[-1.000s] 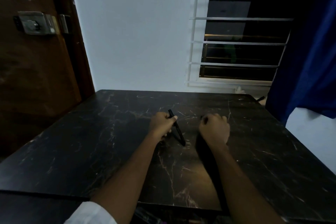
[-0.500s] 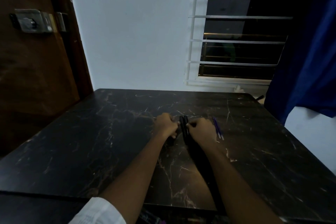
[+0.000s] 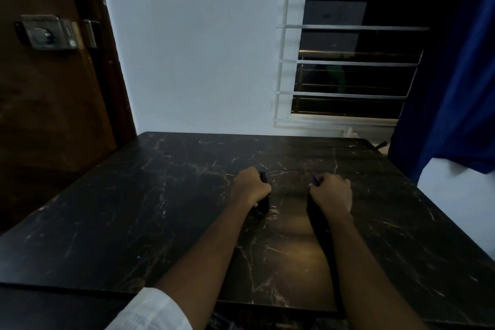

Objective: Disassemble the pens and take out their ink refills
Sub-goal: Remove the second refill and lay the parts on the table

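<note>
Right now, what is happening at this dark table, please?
A person sits at a black marble table with both fists closed and apart. The left hand grips dark pen parts, with a bluish tip showing above the fist. The right hand holds thin blue pieces, probably ink refills, though the light is too dim to be sure. It looks like pen disassembly in progress. Nothing else can be made out lying on the table.

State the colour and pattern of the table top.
Black with pale marble-like veins, on the table; head view shows it.
</note>
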